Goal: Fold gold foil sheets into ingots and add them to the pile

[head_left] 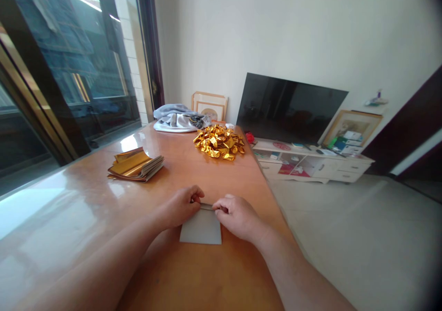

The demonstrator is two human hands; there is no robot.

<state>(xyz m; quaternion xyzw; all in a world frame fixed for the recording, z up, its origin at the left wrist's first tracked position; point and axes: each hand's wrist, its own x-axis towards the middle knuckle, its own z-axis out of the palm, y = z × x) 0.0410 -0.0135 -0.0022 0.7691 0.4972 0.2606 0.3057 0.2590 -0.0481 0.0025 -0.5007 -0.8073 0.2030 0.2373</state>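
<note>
A sheet of paper (200,230), pale grey side up, lies on the table in front of me with its far edge lifted or folded. My left hand (183,205) pinches the far left corner of that sheet. On the far right corner, my right hand (238,214) is closed with thumb and fingertips together. Beyond my left hand rests a loose stack of gold foil paper (136,164). Farther off, toward the right side, a heap of folded gold foil pieces (220,143) sits apart from both hands.
The glossy wooden table (193,283) ends at a right edge beside the tiled floor. Grey cloth (179,117) is bundled at its far end. Past it stand a television (290,110) and a white cabinet (348,166). A glass sliding door (79,71) is at left.
</note>
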